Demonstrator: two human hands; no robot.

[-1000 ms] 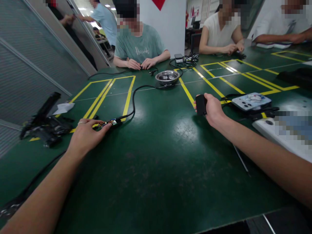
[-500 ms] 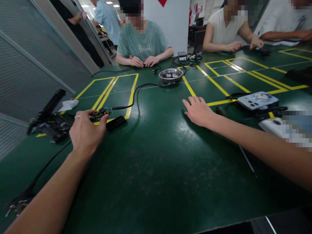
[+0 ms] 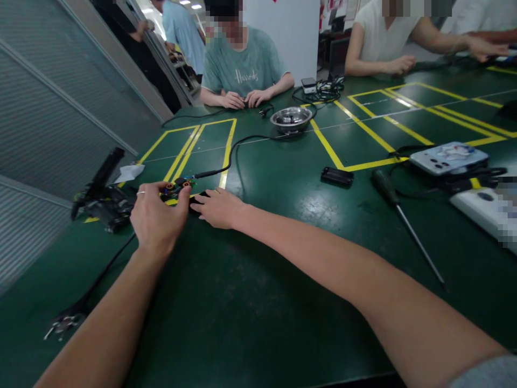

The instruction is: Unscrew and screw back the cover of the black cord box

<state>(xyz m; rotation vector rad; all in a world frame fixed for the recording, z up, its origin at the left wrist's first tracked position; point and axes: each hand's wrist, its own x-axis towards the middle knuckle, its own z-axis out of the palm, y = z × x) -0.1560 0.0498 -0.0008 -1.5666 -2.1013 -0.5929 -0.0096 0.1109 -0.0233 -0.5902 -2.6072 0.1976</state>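
Observation:
My left hand [image 3: 155, 218] is closed, thumb and fingers pinching a small circuit board [image 3: 177, 187] with copper-coloured coils. A black cable [image 3: 238, 144] runs from the board toward a metal bowl. Beside it, my right hand [image 3: 222, 209] reaches across with fingers spread over a black plastic shell [image 3: 196, 203], which it mostly covers. Whether the fingers grip the shell I cannot make out. Another black shell piece [image 3: 337, 177] lies on the table to the right. A screwdriver [image 3: 385, 186] rests farther right, its shaft pointing toward me.
On the green table [image 3: 283, 302] are a metal bowl [image 3: 291, 118] holding small parts, a black clamp-like device [image 3: 107, 199], a plug [image 3: 67, 323], a phone [image 3: 448, 158] and a white device [image 3: 480, 215]. A co-worker in a green shirt [image 3: 246, 64] sits opposite; others sit at right.
My right hand has moved left to the black shell beside my left hand, uncovering another black shell piece and the screwdriver. My left hand keeps its pinch. The view has shifted slightly.

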